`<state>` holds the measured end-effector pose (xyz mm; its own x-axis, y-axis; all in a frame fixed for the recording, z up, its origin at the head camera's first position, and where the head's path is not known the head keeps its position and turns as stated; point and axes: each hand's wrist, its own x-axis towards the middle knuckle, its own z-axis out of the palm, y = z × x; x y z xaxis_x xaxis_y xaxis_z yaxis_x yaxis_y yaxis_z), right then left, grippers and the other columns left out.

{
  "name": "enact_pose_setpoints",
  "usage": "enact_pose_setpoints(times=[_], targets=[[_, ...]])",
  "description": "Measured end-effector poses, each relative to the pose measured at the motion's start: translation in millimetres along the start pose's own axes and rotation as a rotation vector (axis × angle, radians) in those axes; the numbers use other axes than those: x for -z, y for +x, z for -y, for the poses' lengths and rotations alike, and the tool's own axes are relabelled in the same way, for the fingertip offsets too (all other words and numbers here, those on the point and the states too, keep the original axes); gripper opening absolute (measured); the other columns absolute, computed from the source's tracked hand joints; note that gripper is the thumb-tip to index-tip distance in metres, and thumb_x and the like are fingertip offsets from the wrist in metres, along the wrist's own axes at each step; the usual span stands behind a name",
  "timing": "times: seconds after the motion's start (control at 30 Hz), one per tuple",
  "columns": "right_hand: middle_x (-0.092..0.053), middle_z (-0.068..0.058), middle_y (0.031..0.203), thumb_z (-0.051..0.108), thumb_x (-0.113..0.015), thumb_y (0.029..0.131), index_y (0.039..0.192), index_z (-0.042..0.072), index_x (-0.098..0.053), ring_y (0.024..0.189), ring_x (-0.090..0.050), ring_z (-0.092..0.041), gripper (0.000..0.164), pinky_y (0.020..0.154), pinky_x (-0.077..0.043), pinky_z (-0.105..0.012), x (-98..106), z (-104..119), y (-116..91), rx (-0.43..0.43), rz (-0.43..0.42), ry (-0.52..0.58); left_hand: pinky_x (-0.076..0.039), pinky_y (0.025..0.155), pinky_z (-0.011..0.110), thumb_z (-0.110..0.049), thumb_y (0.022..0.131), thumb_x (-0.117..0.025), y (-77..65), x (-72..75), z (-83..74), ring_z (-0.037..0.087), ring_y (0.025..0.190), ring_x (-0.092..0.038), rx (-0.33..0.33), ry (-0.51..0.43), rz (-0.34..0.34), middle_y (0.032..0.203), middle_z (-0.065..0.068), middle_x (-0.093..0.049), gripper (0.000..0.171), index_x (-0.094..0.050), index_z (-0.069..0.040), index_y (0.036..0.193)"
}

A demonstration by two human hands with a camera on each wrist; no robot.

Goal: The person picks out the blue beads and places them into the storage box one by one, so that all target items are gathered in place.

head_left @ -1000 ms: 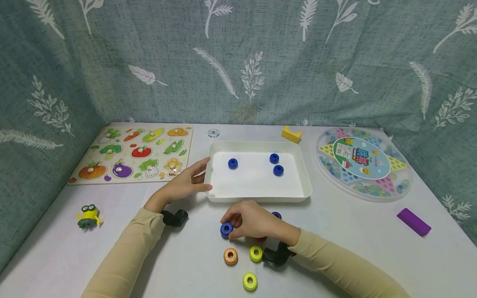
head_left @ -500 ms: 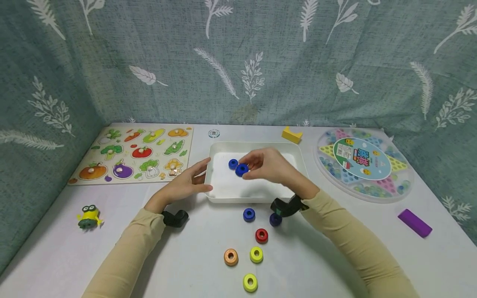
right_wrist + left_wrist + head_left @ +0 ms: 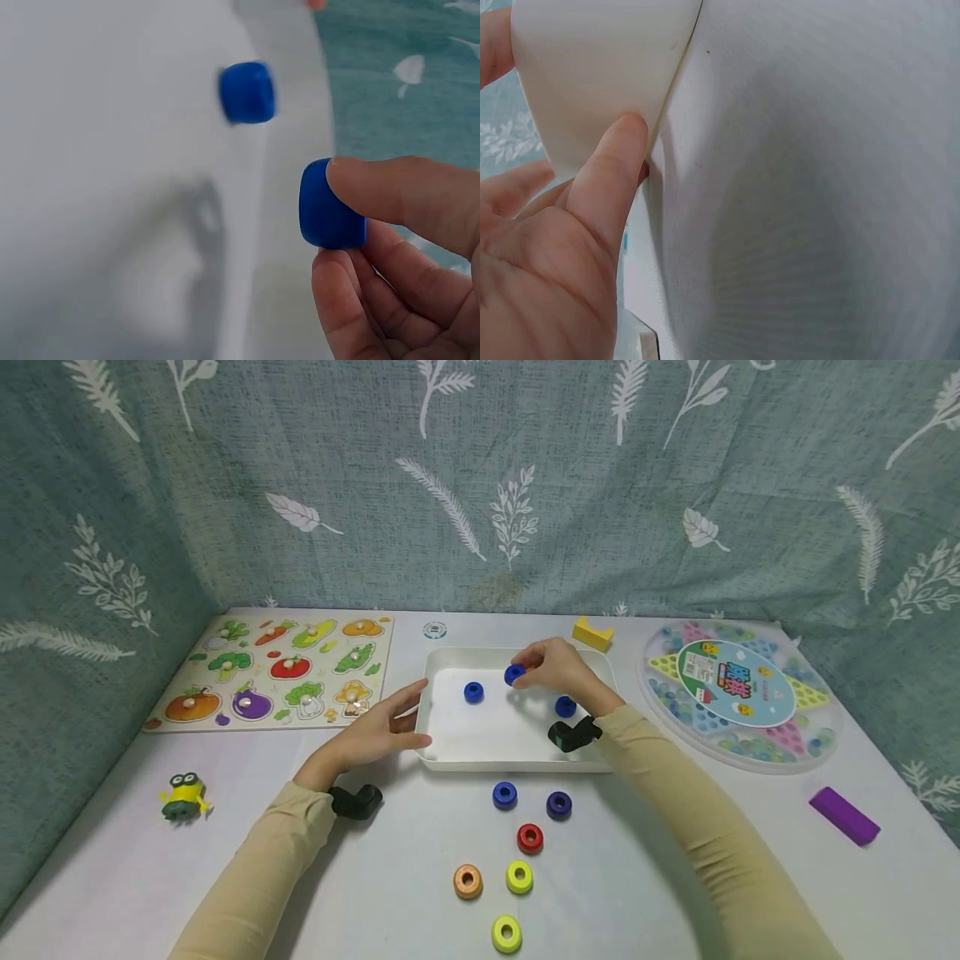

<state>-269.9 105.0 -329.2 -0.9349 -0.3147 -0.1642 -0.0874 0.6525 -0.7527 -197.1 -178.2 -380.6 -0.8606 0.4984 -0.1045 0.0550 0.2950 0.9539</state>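
Head: tray on white table, leaf-print backdrop.

Leaf-print fabric, a vegetable puzzle and a toy figure mark a curtained play table.

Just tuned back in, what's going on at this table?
A person's right hand pinches a blue ring over the white tray; the left hand rests against the tray's left side. At least two more blue rings lie inside. Six others, blue, red, orange and yellow, lie on the table.
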Motion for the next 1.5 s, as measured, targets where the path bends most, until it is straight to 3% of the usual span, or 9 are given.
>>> enact_pose_setpoints(times=[0.4, 0.67, 0.93, 1.07, 1.23, 1.37, 1.5], targets=[[-0.067, -0.01, 0.099, 0.012, -0.078, 0.078, 0.106, 0.004, -0.069, 0.092, -0.059, -0.023, 0.03, 0.08, -0.048, -0.032, -14, -13, 9, -0.033, 0.009, -0.114, -0.028, 0.109, 0.047, -0.006, 0.088, -0.065, -1.1, -2.7, -2.1, 0.035, 0.138, -0.024, 0.001, -0.009, -0.005, 0.156, 0.015, -0.012, 0.086, -0.009, -0.008, 0.152], [-0.066, -0.011, 0.099, 0.011, -0.079, 0.077, 0.105, 0.003, -0.07, 0.091, -0.057, -0.023, 0.031, 0.076, -0.049, -0.03, -16, -18, 10, -0.052, 0.013, -0.081, -0.029, 0.108, 0.048, -0.007, 0.088, -0.066, 0.3, -2.9, -0.9, 0.036, 0.138, -0.024, 0.003, 0.011, -0.01, 0.156, 0.015, -0.012, 0.086, -0.009, -0.008, 0.152], [-0.065, -0.009, 0.104, 0.017, -0.077, 0.079, 0.112, 0.006, -0.068, 0.095, -0.058, -0.022, 0.035, 0.082, -0.049, -0.033, -10, -15, 3, -0.062, 0.001, -0.077, -0.029, 0.108, 0.047, -0.007, 0.087, -0.066, 1.5, -2.5, 1.0, 0.036, 0.138, -0.025, 0.001, 0.006, -0.013, 0.156, 0.015, -0.012, 0.086, -0.01, -0.008, 0.152], [-0.066, -0.009, 0.101, 0.016, -0.076, 0.08, 0.115, 0.003, -0.067, 0.091, -0.059, -0.021, 0.038, 0.079, -0.05, -0.031, -3, -5, -15, 0.016, -0.022, -0.017, -0.029, 0.108, 0.048, -0.006, 0.088, -0.066, 0.8, -1.9, 0.8, 0.036, 0.138, -0.025, 0.004, 0.01, -0.011, 0.156, 0.015, -0.012, 0.086, -0.009, -0.008, 0.153], [-0.067, -0.012, 0.096, 0.011, -0.078, 0.078, 0.111, -0.001, -0.068, 0.083, -0.06, -0.02, 0.036, 0.073, -0.052, -0.03, -3, 10, -57, 0.17, -0.023, 0.056, -0.03, 0.108, 0.048, -0.006, 0.088, -0.065, 0.3, -0.4, 0.5, 0.036, 0.138, -0.024, 0.012, 0.016, -0.017, 0.156, 0.015, -0.011, 0.086, -0.009, -0.009, 0.153], [-0.067, -0.012, 0.093, 0.009, -0.079, 0.077, 0.105, 0.0, -0.069, 0.077, -0.061, -0.016, 0.032, 0.072, -0.054, -0.03, -17, 13, -92, 0.272, 0.005, 0.051, -0.029, 0.108, 0.048, -0.006, 0.088, -0.065, 0.4, -0.4, 0.0, 0.036, 0.138, -0.023, 0.007, 0.012, -0.014, 0.156, 0.016, -0.011, 0.086, -0.008, -0.009, 0.153], [-0.067, -0.013, 0.093, 0.007, -0.079, 0.076, 0.104, -0.002, -0.069, 0.077, -0.06, -0.013, 0.031, 0.073, -0.055, -0.029, -36, 3, -116, 0.306, 0.056, 0.062, -0.028, 0.109, 0.048, -0.006, 0.088, -0.065, 0.5, -1.2, 0.8, 0.036, 0.138, -0.022, 0.005, 0.014, -0.014, 0.156, 0.016, -0.01, 0.086, -0.008, -0.009, 0.153]])
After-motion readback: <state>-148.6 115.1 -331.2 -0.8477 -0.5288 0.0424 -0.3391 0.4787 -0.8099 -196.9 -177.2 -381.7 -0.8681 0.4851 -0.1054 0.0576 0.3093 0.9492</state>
